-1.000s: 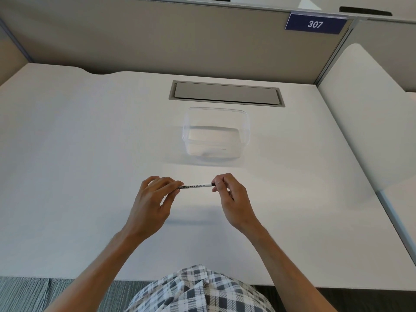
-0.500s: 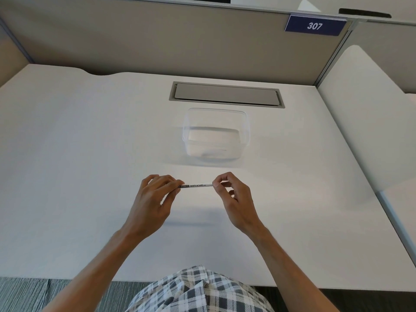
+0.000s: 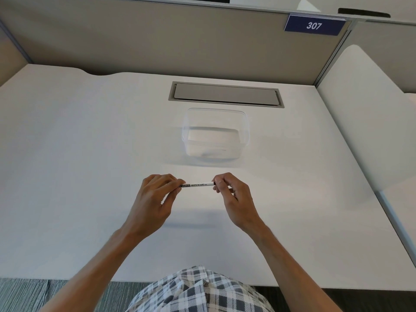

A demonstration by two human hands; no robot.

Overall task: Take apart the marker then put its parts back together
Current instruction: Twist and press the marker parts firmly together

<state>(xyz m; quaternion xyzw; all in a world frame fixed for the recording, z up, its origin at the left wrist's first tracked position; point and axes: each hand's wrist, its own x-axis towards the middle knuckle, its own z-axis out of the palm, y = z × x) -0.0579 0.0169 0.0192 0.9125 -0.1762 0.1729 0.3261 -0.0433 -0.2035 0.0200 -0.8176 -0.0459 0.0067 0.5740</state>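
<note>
A slim white whiteboard marker with black lettering lies level in the air above the white desk, held at both ends. My left hand pinches its left end between thumb and fingers, hiding that end. My right hand pinches the right end, where a small dark tip or cap shows at the fingertips. I cannot tell whether the cap is on or off under the fingers.
A clear plastic container stands on the desk just beyond the marker. Behind it is a grey cable hatch set in the desk, then a beige partition with a blue sign reading 307. A white side panel borders the right.
Both hands keep hold of the marker in almost the same place. The fingers of my right hand have shifted slightly on the marker's right end.
</note>
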